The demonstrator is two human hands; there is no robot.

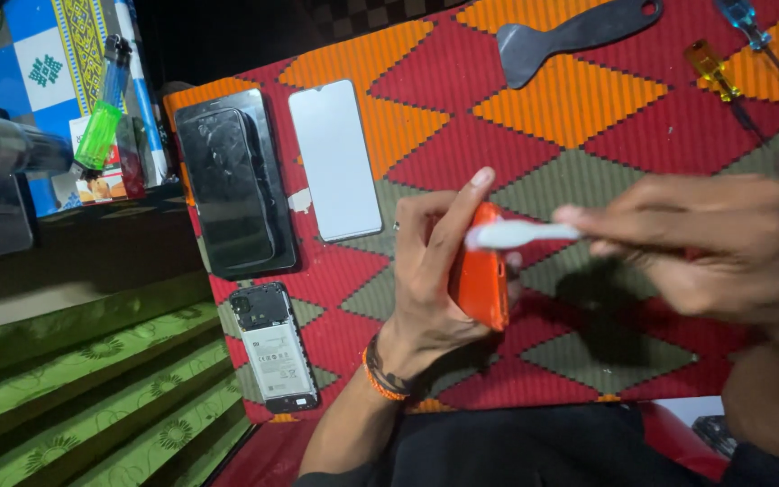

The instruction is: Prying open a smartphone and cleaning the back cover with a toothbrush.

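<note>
Now the left hand (430,271) holds an orange phone (481,271) tight on its edge, and the right hand (714,243) pinches a white toothbrush (520,234) touching it.

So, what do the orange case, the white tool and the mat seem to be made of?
The orange case in the left hand looks like smooth plastic or rubber: even colour, soft sheen. The white tool in the right hand looks like matte plastic, though blur hides detail. The mat looks like woven fibre: fine ribs run through its red, orange and green diamonds.
</note>
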